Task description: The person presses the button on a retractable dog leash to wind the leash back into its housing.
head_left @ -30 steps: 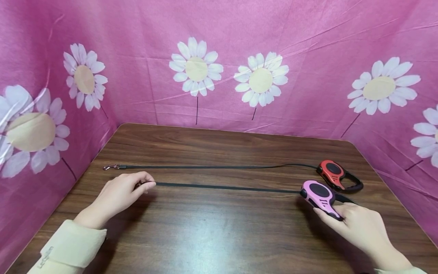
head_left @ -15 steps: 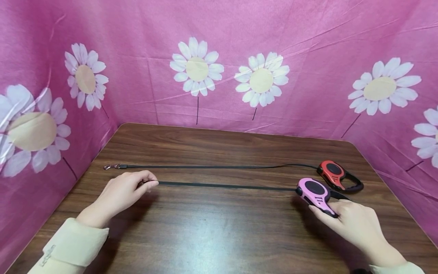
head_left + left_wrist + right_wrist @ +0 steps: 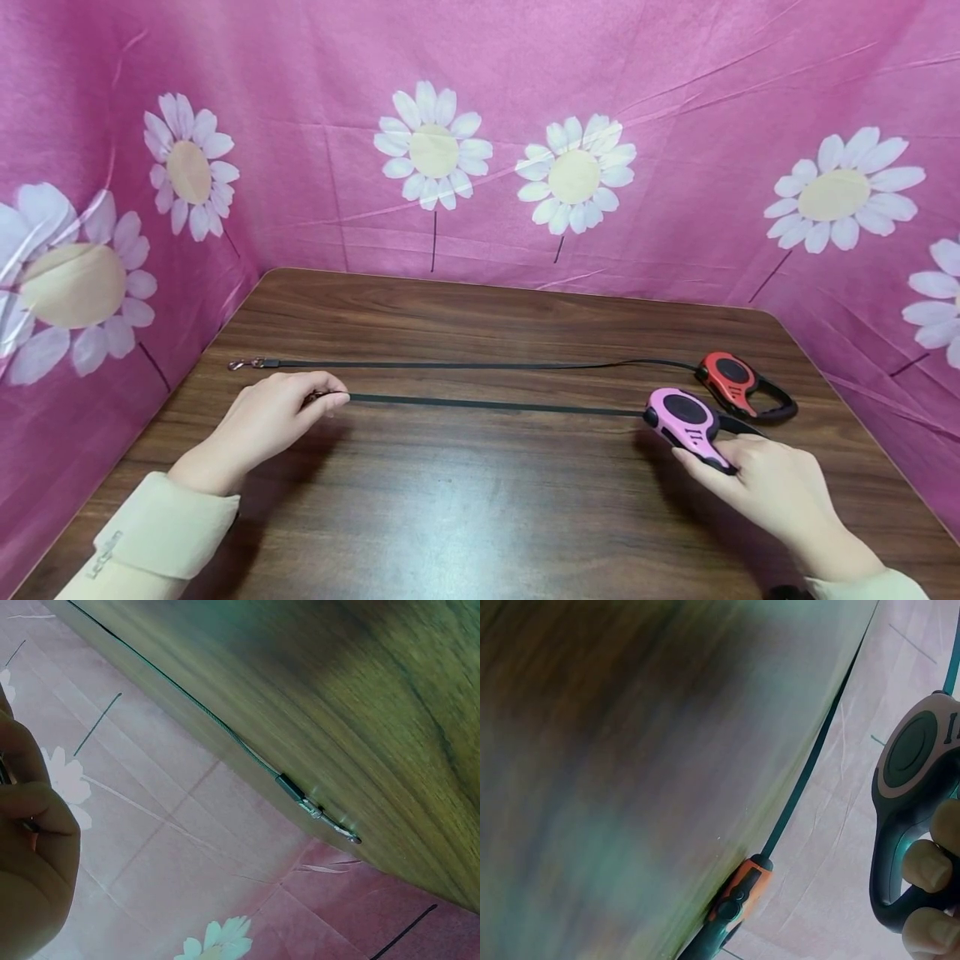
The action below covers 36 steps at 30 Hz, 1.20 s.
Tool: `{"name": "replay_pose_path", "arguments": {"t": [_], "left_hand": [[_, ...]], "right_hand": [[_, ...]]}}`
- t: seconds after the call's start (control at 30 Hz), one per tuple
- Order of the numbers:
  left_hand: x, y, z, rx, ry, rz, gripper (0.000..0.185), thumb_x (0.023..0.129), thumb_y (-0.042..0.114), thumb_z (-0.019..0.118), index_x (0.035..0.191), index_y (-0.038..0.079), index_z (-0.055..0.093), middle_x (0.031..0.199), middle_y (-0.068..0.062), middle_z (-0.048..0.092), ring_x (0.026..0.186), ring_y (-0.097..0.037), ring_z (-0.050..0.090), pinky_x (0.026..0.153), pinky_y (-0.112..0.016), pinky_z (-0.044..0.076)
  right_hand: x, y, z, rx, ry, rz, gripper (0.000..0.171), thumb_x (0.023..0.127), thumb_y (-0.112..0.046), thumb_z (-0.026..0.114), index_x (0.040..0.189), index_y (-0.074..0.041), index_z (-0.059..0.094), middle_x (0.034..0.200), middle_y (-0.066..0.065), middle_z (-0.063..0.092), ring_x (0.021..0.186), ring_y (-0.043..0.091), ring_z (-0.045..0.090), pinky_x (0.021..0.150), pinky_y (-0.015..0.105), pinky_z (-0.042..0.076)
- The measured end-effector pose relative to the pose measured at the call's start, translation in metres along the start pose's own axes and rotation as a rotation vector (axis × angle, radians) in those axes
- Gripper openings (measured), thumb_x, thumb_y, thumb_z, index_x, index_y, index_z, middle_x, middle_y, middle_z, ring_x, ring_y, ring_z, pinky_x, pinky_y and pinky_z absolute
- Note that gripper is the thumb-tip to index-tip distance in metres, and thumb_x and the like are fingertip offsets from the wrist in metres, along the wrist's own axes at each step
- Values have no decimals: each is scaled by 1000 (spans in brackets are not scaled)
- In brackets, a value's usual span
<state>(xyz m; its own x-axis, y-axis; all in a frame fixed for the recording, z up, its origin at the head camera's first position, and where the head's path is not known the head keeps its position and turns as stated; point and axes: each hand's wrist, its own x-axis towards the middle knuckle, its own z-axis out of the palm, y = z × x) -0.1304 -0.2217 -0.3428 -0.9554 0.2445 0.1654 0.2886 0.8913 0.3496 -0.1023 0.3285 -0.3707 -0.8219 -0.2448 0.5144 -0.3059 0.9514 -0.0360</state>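
Head view, step: the person is stretching the black leash tape (image 3: pixel 495 406) of the pink retractable leash (image 3: pixel 686 419) straight across the wooden desk (image 3: pixel 480 517). Doing it well probably means keeping both ends low over the desk and the tape taut and parallel to the red leash's line, without twisting it.
Head view, left hand (image 3: pixel 273 417): it is pinching the free end of the tape between thumb and curled fingers, near the desk's left side.
Head view, right hand (image 3: pixel 765 487): its fingers are wrapping the handle of the pink retractable leash, near the right side of the desk.
Head view, neighbours: the red retractable leash (image 3: pixel 738 385) is lying just behind the pink one, its cord (image 3: pixel 465 365) running left to a metal clip (image 3: pixel 242 365).
Left wrist view: the curled fingers (image 3: pixel 34 847) are showing at the left edge; what they are holding is mostly hidden. The red leash's clip (image 3: pixel 322 816) is lying on the desk beyond.
Right wrist view: fingertips (image 3: pixel 926 866) are clamping the handle loop of the pink leash's housing (image 3: pixel 915 754); the red leash's nose (image 3: pixel 739 892) is sitting nearby.
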Motion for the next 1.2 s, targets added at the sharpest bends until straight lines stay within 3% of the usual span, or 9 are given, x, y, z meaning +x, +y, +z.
{"name": "replay_pose_path", "arguments": {"t": [0.27, 0.87, 1.2], "left_hand": [[0, 2, 6, -26, 43, 33, 9, 94, 35, 66, 96, 29, 73, 84, 14, 71, 72, -6, 59, 59, -37, 47], [4, 10, 13, -131, 197, 134, 9, 87, 28, 75, 95, 26, 78, 90, 14, 75, 74, 1, 60, 68, -29, 51], [7, 14, 14, -212, 168, 87, 8, 88, 30, 75, 95, 27, 78, 91, 14, 75, 78, 1, 62, 72, -27, 51]], "right_hand": [[1, 1, 4, -1, 24, -28, 54, 68, -50, 81, 55, -32, 31, 54, -17, 30, 46, 1, 27, 41, 28, 21], [4, -5, 3, 13, 103, -114, 52, 79, -64, 66, 56, -33, 31, 55, -18, 29, 48, -1, 26, 40, 26, 20], [7, -7, 2, 14, 116, -111, 51, 78, -61, 67, 56, -33, 32, 54, -17, 31, 46, 0, 26, 39, 28, 21]]}}
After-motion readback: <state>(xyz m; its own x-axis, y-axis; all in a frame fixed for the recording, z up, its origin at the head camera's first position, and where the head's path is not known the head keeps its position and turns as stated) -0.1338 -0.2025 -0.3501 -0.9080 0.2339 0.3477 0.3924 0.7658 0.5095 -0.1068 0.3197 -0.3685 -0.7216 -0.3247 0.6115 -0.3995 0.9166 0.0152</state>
